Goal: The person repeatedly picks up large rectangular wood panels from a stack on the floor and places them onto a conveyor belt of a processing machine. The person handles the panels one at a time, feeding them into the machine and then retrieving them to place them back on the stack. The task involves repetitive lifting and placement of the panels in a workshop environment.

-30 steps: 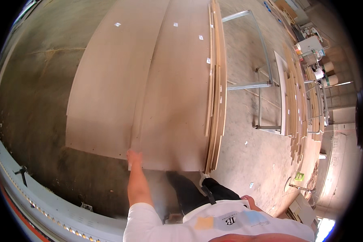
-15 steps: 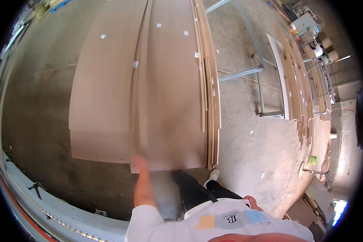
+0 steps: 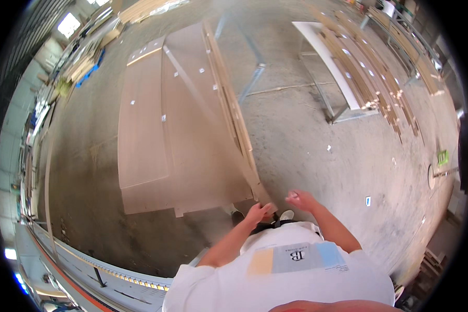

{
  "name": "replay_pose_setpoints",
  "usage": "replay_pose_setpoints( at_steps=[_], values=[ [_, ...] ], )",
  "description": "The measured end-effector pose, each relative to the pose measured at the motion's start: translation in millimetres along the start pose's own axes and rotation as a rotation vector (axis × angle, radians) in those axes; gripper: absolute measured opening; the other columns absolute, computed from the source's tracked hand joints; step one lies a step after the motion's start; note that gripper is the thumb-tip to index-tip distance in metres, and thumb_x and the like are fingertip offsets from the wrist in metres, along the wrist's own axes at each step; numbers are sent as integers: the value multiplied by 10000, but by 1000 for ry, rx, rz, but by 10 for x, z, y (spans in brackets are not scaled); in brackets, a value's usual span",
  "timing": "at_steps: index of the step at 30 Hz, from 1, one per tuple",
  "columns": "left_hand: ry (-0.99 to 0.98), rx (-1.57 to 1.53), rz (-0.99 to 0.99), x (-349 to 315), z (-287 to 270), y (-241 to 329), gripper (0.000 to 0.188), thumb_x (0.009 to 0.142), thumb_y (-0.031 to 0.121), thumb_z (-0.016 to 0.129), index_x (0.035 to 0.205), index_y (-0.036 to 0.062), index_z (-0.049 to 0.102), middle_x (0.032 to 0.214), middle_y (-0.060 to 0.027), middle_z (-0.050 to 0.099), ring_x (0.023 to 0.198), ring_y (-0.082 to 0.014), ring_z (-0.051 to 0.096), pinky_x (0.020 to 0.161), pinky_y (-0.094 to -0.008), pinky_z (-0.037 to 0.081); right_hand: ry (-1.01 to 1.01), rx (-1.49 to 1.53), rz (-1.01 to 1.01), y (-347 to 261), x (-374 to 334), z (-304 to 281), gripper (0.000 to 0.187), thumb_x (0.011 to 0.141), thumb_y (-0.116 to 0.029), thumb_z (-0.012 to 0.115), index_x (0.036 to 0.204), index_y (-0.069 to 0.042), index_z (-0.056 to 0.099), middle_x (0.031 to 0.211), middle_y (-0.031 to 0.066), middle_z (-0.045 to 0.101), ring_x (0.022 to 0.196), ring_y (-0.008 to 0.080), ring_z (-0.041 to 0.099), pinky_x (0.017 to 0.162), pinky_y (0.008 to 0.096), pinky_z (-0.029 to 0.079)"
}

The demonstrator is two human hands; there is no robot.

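Note:
My left hand is closed on the near end of a long, narrow brown strip. The strip lies slantwise over wide brown panels, from their far part to just in front of my waist, and is smeared by motion. To the right of the strip's end, apart from it, my right hand is held with curled fingers; whether something small is in them I cannot make out. Along the panels' right side run several narrow boards. Small white labels dot the panels.
A metal rack bears a white sheet and many long wooden strips at the far right. Along the lower left stands a long machine with a pale bed. A bare metal frame stands just right of the panels.
My left hand has moved right, from the panels' near edge to my waist, and the strip's near end has swung right with it. My right hand has come up into clear view. The view has turned.

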State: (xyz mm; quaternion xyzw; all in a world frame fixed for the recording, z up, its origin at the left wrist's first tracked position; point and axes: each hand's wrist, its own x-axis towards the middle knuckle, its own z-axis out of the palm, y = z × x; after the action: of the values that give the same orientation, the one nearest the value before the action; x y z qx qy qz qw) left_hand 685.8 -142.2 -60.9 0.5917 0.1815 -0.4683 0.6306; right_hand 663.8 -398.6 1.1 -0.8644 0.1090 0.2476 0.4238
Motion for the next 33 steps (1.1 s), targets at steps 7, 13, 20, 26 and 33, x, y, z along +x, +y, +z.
replay_pose_setpoints(
  at_steps=[7, 13, 20, 26, 33],
  values=[
    [-716, 134, 133, -64, 1914, 238, 269, 987, 308, 641, 1063, 51, 624, 1009, -44, 669, 912, -133, 659, 786, -314, 533, 18, -22, 134, -174, -1137, -1197, 720, 805, -596, 691, 1233, -25, 595, 1121, 178, 701, 1008, 321, 681, 841, 434, 536],
    [-645, 88, 54, 316, 2280, 454, 334, 987, 383, 618, 1111, 73, 627, 1068, -80, 670, 984, -203, 640, 912, -386, 516, -39, -371, 272, 1082, -1984, -1748, 756, 740, -653, 675, 1194, -53, 612, 975, 143, 715, 943, 297, 692, 809, 423, 531],
    [-229, -482, 110, 1434, 2185, 1119, 236, 982, 352, 635, 1090, 145, 669, 1107, -48, 711, 1059, -196, 654, 937, -406, 527, 171, -429, 504, 1717, -3251, -2573, 479, 698, -510, 722, 963, -118, 655, 904, 71, 715, 879, 278, 692, 734, 384, 537],
    [-332, -112, 295, 1724, 3327, 1248, 185, 996, 227, 619, 1141, 112, 634, 1161, -73, 695, 1103, -206, 646, 962, -404, 529, 487, -411, 574, 2832, -3230, -3303, 442, 617, -498, 767, 885, -163, 662, 790, 18, 669, 776, 258, 662, 683, 395, 522],
    [-503, 103, 461, 2224, 4589, 1805, 183, 1020, 160, 573, 1198, 120, 582, 1171, -53, 662, 1092, -205, 622, 981, -410, 514, 636, -311, 519, 3869, -3191, -4351, 440, 590, -428, 815, 902, -157, 662, 825, 38, 673, 804, 265, 663, 724, 395, 526]
  ],
)
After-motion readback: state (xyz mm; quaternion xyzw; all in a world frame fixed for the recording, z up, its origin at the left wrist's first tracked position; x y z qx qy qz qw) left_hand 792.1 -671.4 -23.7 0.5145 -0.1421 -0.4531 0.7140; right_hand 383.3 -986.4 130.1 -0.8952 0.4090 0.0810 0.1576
